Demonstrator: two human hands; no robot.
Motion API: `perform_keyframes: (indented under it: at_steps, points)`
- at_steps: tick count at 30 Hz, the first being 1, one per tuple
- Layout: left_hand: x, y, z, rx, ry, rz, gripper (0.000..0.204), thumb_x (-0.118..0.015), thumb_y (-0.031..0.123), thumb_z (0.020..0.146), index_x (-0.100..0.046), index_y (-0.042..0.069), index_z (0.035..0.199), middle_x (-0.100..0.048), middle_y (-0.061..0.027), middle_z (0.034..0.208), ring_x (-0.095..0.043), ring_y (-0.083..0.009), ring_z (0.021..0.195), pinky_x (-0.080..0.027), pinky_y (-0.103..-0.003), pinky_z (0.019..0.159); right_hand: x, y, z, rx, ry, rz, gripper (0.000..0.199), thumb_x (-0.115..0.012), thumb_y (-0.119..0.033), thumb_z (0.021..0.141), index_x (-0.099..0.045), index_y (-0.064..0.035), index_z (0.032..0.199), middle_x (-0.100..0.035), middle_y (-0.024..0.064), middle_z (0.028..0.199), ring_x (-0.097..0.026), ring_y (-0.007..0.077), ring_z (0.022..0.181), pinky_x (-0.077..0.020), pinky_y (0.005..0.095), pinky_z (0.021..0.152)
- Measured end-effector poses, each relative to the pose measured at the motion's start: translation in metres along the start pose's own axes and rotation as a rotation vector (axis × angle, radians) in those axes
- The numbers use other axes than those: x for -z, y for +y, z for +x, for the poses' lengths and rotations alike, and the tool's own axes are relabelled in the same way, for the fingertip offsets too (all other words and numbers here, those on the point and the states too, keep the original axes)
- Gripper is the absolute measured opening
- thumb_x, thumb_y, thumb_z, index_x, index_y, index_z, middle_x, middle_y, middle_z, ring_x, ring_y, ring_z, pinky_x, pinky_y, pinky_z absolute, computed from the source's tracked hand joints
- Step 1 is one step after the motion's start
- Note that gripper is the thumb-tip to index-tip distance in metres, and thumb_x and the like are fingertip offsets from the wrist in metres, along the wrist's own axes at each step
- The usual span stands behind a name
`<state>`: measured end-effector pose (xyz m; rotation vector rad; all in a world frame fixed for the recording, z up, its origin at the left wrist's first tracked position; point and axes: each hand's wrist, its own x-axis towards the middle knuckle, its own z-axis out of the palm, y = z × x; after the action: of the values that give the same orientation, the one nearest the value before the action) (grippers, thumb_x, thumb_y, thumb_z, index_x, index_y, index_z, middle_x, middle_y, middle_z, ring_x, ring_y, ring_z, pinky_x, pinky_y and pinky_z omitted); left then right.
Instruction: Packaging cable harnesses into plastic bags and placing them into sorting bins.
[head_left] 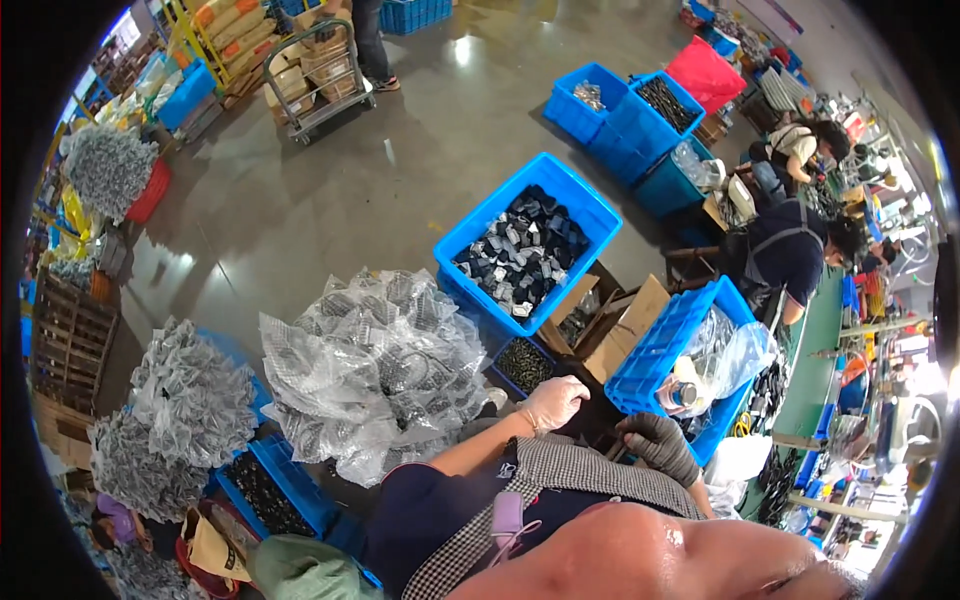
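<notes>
A: Item one, largest: heap of clear plastic bags (375, 370), each packed with small dark parts, piled just left of the wearer's arms.
B: Handling?
A: Likely heavy as a heap, soft and slippery bag by bag; best gripped at a gathered neck. No clear long axis; the heap sprawls toward the floor.
B: Item two?
A: Tilted blue crate (675, 350) at the right, lined with clear film, a small bottle inside. Stiff walls, probably light; take it by the rim. Its long axis runs from lower left up to the right.
B: The hands?
A: Left hand (553, 400), in a thin pale glove, loosely curled and holding nothing visible, over a small tray of dark parts (523, 365). Right hand (658, 445), in a dark knit glove, curled beside the crate's lower edge; whether it grips anything cannot be told.
</notes>
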<state>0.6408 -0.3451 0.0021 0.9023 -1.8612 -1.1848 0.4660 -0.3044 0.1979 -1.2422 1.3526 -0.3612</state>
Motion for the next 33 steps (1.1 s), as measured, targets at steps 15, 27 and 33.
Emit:
perform_keyframes:
  at_steps: [15,27,33]
  points:
    - [-0.014,0.019,-0.024,0.052,-0.054,0.101,0.017,-0.052,0.009,0.069,-0.063,0.006,0.081,-0.06,-0.0138,0.08,-0.057,-0.0314,0.078,-0.045,-0.04,0.069,-0.008,0.039,-0.035,0.079,0.13,0.074,0.027,-0.062,-0.017,0.08,-0.057,0.0027,0.099,-0.06,0.0062,0.08,-0.055,0.0123,0.074,-0.0435,0.0247,0.068]
    - [-0.112,0.062,-0.163,0.267,0.11,0.14,0.019,-0.051,0.012,0.071,-0.063,0.005,0.085,-0.062,-0.0148,0.081,-0.058,-0.0318,0.08,-0.045,-0.041,0.07,-0.007,0.132,-0.106,0.234,-0.063,0.043,0.025,-0.063,-0.019,0.08,-0.058,0.0015,0.093,-0.056,0.0064,0.074,-0.05,0.0132,0.061,-0.0415,0.025,0.056]
    - [-0.135,0.107,-0.246,0.431,0.224,0.212,0.022,-0.049,0.013,0.071,-0.063,0.007,0.087,-0.062,-0.0168,0.08,-0.058,-0.0343,0.079,-0.045,-0.044,0.07,-0.039,0.139,-0.138,0.23,-0.275,0.049,0.021,-0.062,-0.014,0.08,-0.058,0.0014,0.094,-0.057,0.0051,0.075,-0.049,0.0127,0.063,-0.0404,0.0252,0.059]
